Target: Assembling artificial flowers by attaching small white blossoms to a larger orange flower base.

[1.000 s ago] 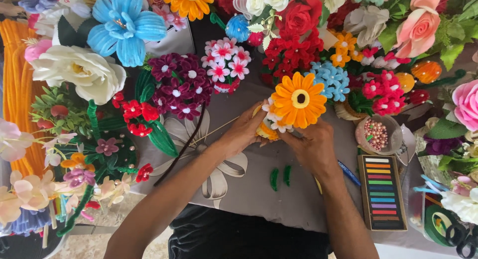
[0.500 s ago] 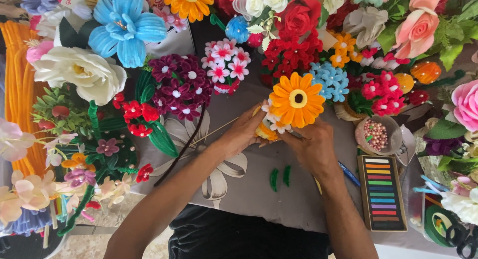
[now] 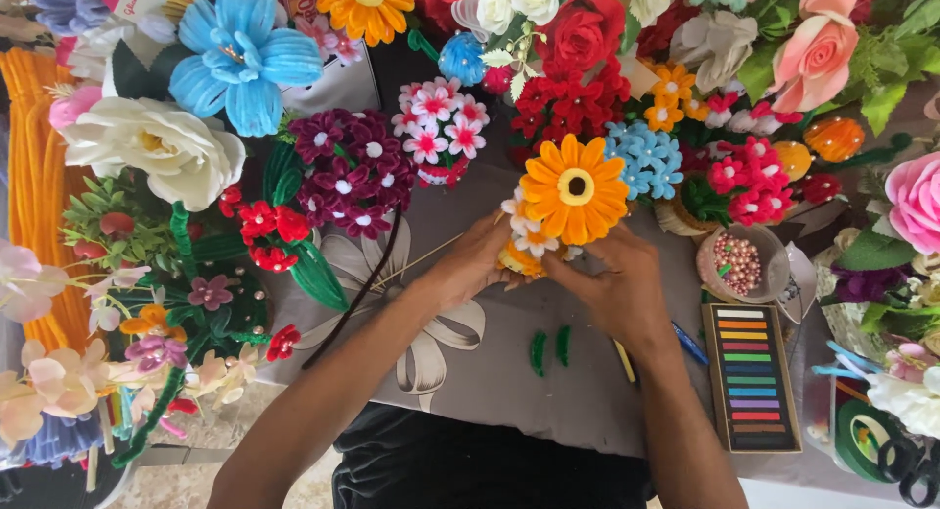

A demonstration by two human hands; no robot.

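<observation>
Head view: fingertips of the left hand [image 3: 468, 266] and right hand [image 3: 615, 292] meet from opposite sides, pinched on a small orange pipe-cleaner piece [image 3: 519, 261] at the base of the orange pipe-cleaner daisy [image 3: 574, 189]. The daisy faces up, just beyond both hands, equally near each. Two green pieces [image 3: 549, 348] lie on the grey cloth [image 3: 460, 372] nearer the body; a pastel box [image 3: 751, 377] sits right.
</observation>
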